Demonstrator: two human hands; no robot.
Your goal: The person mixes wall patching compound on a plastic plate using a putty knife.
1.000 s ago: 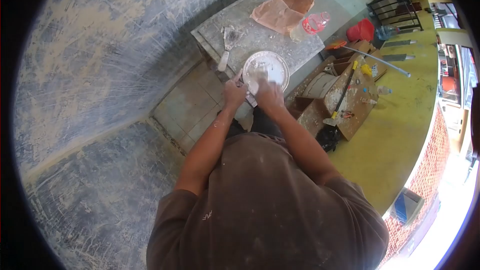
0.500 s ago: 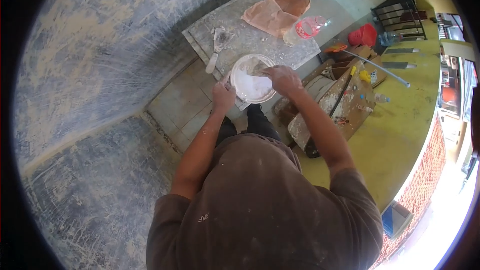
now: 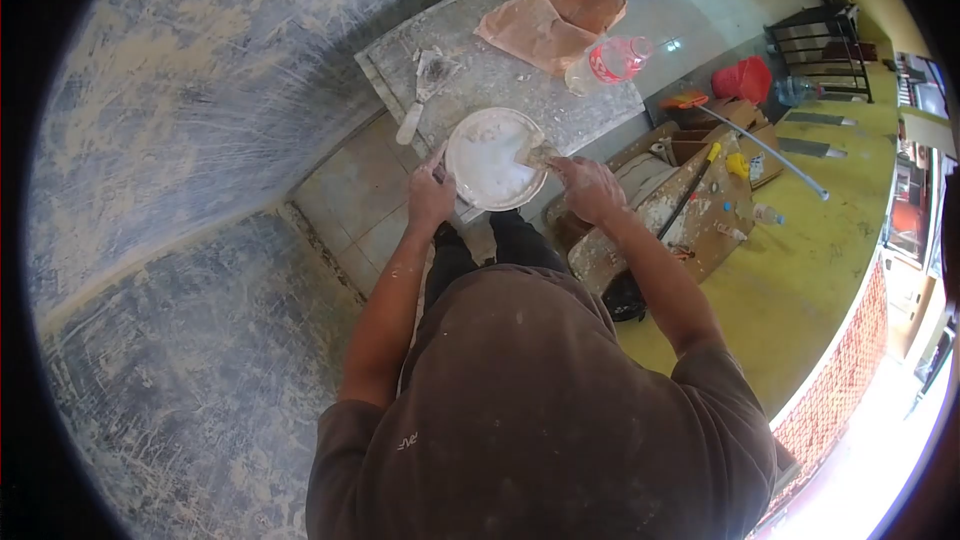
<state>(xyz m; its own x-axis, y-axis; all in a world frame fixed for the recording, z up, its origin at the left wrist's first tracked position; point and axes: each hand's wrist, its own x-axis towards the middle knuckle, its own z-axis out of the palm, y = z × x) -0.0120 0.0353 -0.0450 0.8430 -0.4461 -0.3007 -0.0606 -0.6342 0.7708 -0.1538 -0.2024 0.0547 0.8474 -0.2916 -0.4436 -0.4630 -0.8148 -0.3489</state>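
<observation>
A round white bucket (image 3: 480, 145) with white powder or paste inside stands at the near edge of the worktable. My left hand (image 3: 430, 192) is closed on its left rim. My right hand (image 3: 592, 188) grips a putty knife (image 3: 538, 154), whose smeared blade dips into the white material at the right side of the bucket; the fingers hide its handle. Beyond the bucket, to the left, a second putty knife (image 3: 410, 122) with a pale handle lies on the table. A clear plastic bottle (image 3: 605, 62) with a red label lies further back, to the right.
An open brown paper bag (image 3: 550, 28) rests on the stained worktable (image 3: 490, 50). At right are a board (image 3: 700, 225) with tools, cardboard boxes (image 3: 735, 120), an orange-headed broom (image 3: 770, 145) and a red bucket (image 3: 742, 80). A plaster-streaked wall (image 3: 220, 90) rises at left.
My right hand and the putty knife have moved right and toward me, from the far part of the bucket to its right side. My left hand has shifted slightly left, still on the rim.
</observation>
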